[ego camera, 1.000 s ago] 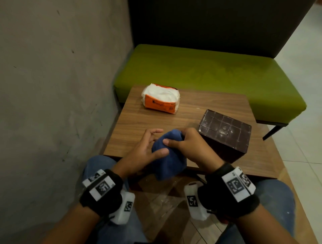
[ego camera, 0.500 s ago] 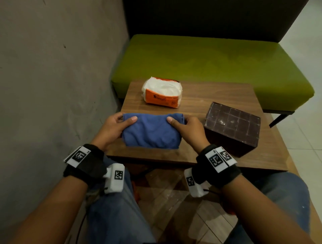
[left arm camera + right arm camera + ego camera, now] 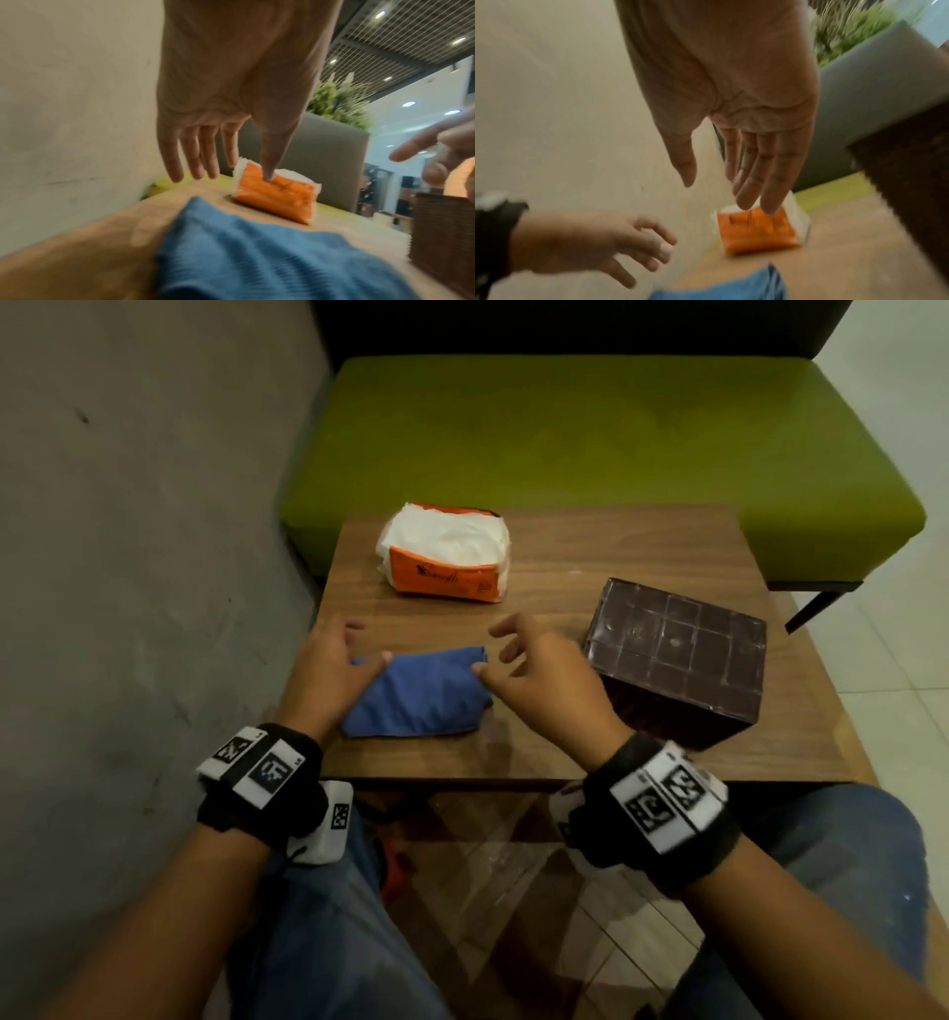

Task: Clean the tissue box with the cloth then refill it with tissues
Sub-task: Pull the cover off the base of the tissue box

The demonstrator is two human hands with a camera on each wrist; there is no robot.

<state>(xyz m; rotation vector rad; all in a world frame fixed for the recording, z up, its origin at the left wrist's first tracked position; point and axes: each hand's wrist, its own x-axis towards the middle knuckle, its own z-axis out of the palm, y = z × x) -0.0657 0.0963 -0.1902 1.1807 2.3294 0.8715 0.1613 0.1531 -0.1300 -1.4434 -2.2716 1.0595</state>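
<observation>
A folded blue cloth (image 3: 418, 693) lies on the wooden table (image 3: 565, 588), near its front edge. My left hand (image 3: 334, 670) hovers over the cloth's left end with fingers spread and holds nothing. My right hand (image 3: 534, 670) hovers at the cloth's right end, fingers loosely spread, also empty. A dark brown tiled tissue box (image 3: 678, 654) stands to the right of my right hand. An orange and white pack of tissues (image 3: 447, 552) lies at the back of the table. In the wrist views the cloth (image 3: 257, 253) (image 3: 731, 288) lies below each palm, the pack (image 3: 277, 194) (image 3: 757, 231) beyond.
A grey wall (image 3: 144, 557) runs close along the table's left side. A green bench (image 3: 590, 439) with a dark back stands behind the table. My knees in jeans (image 3: 328, 927) sit under the front edge. Bare wood shows between the pack and the box.
The cloth was bunched between both hands, then held flat by its two ends on the table. Now both hands have let go and lifted off it.
</observation>
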